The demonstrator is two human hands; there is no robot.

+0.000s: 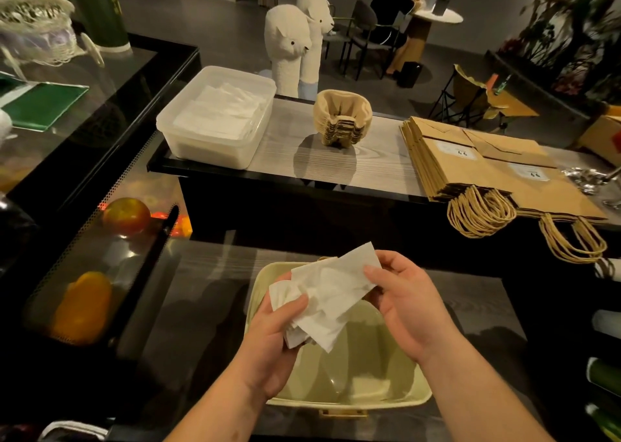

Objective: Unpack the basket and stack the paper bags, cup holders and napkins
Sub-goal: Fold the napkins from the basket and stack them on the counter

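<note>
Both hands hold a loose bunch of white napkins [327, 293] above the pale green basket [379, 388]. My left hand [274, 334] grips the bunch from below, while my right hand [400, 303] pinches its upper right edge. On the raised counter a clear plastic tub [188, 139] holds more white napkins [220, 110]. To its right stands a stack of brown pulp cup holders [342, 119]. Brown paper bags [477, 159] lie flat in a pile at the right, their twine handles hanging over the counter edge.
A black mesh bin [111, 273] with an orange pepper and a tomato sits to my left. Two white plush animals [295, 38] stand behind the counter. A person sits at a round table [433, 14] in the back. Crumpled foil [584, 177] lies beside the bags.
</note>
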